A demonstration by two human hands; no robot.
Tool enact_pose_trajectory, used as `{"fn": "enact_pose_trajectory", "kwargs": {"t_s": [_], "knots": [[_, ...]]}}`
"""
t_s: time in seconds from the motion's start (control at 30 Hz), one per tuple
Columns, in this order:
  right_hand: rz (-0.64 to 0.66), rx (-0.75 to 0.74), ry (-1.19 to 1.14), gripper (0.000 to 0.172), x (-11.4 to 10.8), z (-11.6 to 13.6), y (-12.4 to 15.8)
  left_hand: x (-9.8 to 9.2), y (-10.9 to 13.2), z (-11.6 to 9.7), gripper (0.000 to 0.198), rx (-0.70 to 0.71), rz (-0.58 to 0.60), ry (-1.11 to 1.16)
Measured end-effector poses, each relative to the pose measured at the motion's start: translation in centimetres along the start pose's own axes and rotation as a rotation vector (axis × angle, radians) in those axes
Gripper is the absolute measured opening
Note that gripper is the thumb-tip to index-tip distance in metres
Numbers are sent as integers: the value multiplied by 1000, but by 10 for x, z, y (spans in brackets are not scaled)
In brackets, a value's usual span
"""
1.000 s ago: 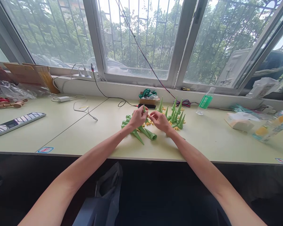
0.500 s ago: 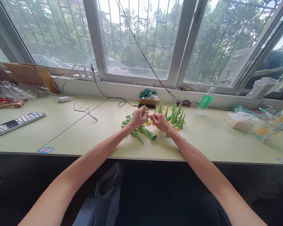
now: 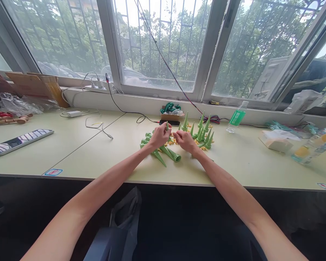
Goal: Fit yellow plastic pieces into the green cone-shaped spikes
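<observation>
My left hand (image 3: 160, 135) is closed around a green plastic spike, whose tip (image 3: 167, 125) pokes up above the fingers. Close beside it, my right hand (image 3: 185, 140) is curled in a pinch; what its fingers hold is hidden. Below the left hand lie several loose green spikes, one with its hollow threaded end (image 3: 176, 157) facing me. More green spikes (image 3: 206, 125) stand upright to the right of my right hand, some with small yellow pieces at their sides. Small yellow plastic pieces (image 3: 171, 142) are scattered on the table between and behind my hands.
Behind the hands are a black phone (image 3: 170, 123) and a small box (image 3: 170, 115) with green stuff. A bottle with a green label (image 3: 237, 117) stands right, near a tissue pack (image 3: 278, 139). A tablet-like device (image 3: 20, 142) and a white cable (image 3: 101, 129) lie left.
Both hands hold nearly the same pose and place. The whole view has shifted very slightly; the spikes and yellow pieces look unmoved.
</observation>
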State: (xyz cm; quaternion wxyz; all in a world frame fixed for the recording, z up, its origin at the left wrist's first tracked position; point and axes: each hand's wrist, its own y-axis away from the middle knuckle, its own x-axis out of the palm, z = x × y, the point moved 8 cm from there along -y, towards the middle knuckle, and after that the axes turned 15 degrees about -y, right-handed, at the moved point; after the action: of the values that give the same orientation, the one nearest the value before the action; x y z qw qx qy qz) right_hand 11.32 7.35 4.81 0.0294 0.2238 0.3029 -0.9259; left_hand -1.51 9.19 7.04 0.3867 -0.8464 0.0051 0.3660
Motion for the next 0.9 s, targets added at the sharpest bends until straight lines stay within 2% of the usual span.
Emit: {"fn": "enact_pose_trajectory", "kwargs": {"t_s": [0.07,0.2,0.3,0.57,0.77,0.9], "knots": [[-13,4,-24,41,-1,1,0,0,0,1,15,-11,-4,23],[-21,-4,-92,24,-2,5,2,-1,0,1,17,-36,-3,72],[-6,-27,-110,19,-1,7,2,-1,0,0,17,-39,7,89],[0,-16,-17,41,0,3,1,0,0,0,15,-20,13,48],[-10,-18,-81,25,-1,5,1,-1,0,0,16,-35,7,81],[-15,-21,-45,28,-2,5,1,-3,0,-1,14,-20,-7,44]]}}
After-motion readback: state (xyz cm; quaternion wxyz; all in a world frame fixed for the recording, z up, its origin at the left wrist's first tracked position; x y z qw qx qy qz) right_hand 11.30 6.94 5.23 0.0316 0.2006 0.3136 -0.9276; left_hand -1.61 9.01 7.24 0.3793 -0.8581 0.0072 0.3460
